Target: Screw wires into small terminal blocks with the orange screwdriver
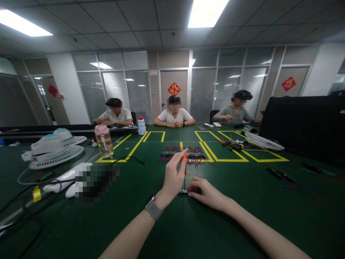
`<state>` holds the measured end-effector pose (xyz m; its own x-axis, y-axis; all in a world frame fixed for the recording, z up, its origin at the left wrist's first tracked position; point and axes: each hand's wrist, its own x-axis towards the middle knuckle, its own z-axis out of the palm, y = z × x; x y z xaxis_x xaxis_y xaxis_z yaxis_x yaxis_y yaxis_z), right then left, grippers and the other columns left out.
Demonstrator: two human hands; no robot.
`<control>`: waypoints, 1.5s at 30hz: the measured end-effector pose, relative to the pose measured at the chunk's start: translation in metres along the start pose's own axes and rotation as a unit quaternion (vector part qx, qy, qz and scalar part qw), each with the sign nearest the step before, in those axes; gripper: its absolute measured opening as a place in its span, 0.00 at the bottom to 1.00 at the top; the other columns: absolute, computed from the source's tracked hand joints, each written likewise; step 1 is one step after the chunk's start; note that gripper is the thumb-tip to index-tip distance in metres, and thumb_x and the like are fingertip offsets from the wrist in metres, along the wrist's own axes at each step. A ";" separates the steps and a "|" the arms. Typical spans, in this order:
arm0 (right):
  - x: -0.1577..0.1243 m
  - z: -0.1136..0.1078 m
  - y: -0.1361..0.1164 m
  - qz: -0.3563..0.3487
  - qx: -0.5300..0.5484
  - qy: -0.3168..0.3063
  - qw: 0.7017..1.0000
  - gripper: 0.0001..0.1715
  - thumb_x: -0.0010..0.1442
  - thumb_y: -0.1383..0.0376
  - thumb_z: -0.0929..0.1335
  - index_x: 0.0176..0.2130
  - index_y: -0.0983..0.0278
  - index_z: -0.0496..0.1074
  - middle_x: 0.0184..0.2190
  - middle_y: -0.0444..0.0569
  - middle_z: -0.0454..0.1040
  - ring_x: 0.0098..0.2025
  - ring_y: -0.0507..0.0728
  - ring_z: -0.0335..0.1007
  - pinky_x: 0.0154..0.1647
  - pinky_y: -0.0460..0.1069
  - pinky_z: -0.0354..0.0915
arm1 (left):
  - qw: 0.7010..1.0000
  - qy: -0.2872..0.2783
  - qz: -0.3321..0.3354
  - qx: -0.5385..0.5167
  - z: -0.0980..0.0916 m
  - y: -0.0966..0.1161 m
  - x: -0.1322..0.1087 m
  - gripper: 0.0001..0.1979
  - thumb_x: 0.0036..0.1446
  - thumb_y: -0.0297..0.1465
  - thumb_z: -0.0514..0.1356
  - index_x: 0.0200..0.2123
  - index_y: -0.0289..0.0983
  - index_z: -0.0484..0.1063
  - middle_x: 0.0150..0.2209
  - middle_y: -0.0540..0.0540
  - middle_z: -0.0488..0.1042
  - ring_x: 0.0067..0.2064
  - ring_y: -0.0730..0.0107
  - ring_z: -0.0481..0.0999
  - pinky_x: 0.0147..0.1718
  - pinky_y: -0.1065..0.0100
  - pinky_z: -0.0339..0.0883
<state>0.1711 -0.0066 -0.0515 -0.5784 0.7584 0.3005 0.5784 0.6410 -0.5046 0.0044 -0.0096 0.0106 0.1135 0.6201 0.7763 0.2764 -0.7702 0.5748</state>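
Note:
My left hand [173, 174], with a watch on its wrist, is closed around the orange handle of a screwdriver [185, 170]. The screwdriver stands upright, its thin dark shaft reaching down to a small circuit board [183, 192] on the green table. From the right, the curled fingers of my right hand [207, 192] grip the board's end. That hand's fingertips partly cover the board, so its far end is hidden. Just beyond both hands lies a row of circuit boards [199, 155] with many red and blue wires.
Fan parts [58, 153], a pink-lidded bottle [104, 142] and black cables [29, 212] occupy the left. Wired boards [285, 176] and a white fan part [262, 141] lie right, near a black monitor [304, 129]. Three people sit across the green table [151, 223], near a white bottle [141, 126].

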 end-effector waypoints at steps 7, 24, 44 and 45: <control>0.000 -0.001 0.000 0.002 0.003 0.002 1.000 0.06 0.57 0.67 0.68 0.37 0.63 0.74 0.35 0.46 0.69 0.33 0.52 0.67 0.35 0.46 0.64 | 1.000 0.012 -0.010 0.023 -0.001 0.001 -0.001 0.14 0.62 0.32 0.53 0.49 0.41 0.71 0.43 0.45 0.70 0.45 0.67 0.71 0.47 0.66 0.64; 0.000 -0.001 -0.001 0.002 0.001 0.001 1.000 0.06 0.57 0.66 0.68 0.38 0.62 0.75 0.35 0.46 0.69 0.33 0.52 0.67 0.36 0.46 0.64 | 0.999 0.018 -0.008 0.030 -0.001 0.001 -0.001 0.12 0.61 0.33 0.56 0.47 0.41 0.72 0.40 0.46 0.70 0.42 0.68 0.71 0.44 0.67 0.65; 0.000 -0.001 -0.001 0.000 0.004 -0.002 1.000 0.07 0.58 0.66 0.68 0.38 0.63 0.75 0.35 0.47 0.69 0.33 0.52 0.67 0.36 0.46 0.64 | 1.000 0.019 -0.003 0.023 -0.001 0.001 -0.001 0.13 0.61 0.31 0.54 0.48 0.40 0.72 0.41 0.46 0.72 0.44 0.68 0.71 0.45 0.67 0.64; 0.000 -0.002 -0.001 0.000 0.002 -0.001 1.000 0.07 0.58 0.66 0.68 0.38 0.63 0.75 0.35 0.47 0.70 0.33 0.53 0.67 0.36 0.46 0.64 | 0.999 0.018 -0.003 0.027 -0.001 0.000 -0.001 0.13 0.61 0.31 0.54 0.48 0.41 0.72 0.42 0.46 0.71 0.45 0.67 0.71 0.46 0.66 0.64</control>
<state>0.1712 -0.0069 -0.0496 -0.5796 0.7583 0.2986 0.5764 0.6404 -0.5075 0.0037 -0.0109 0.0101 0.0772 0.6180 0.7824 0.3289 -0.7566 0.5651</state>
